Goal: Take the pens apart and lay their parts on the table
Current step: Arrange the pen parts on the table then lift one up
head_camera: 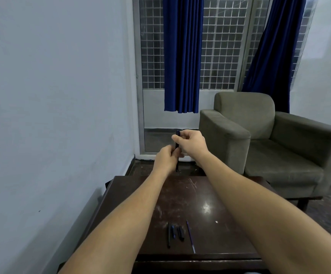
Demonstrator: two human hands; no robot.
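Nearest the camera, four pen parts are lying side by side on the dark wooden table, close to its front edge and between the two bare forearms. From left to right they are a thin black barrel, a short blue piece, a short black piece and, a little apart to the right, a slim purple refill. All four are pointing roughly away from the person. Whether the three dark pieces are touching one another is too fine to tell.

Farther out, both arms are reaching over the scratched tabletop, and the hands are meeting in the air above its far edge. They are holding a dark blue pen almost upright, clear of the table. The left hand is gripping the lower half, its fingers curling round the barrel while the tip is sticking out below. The right hand is sitting higher, pinching the upper end between thumb and curled fingers, with the top of the pen showing just above them.

Beyond the hands, an olive-grey armchair is standing to the right of the table. Behind it, blue curtains are hanging over a grilled window, and a pale wall is running along the left.
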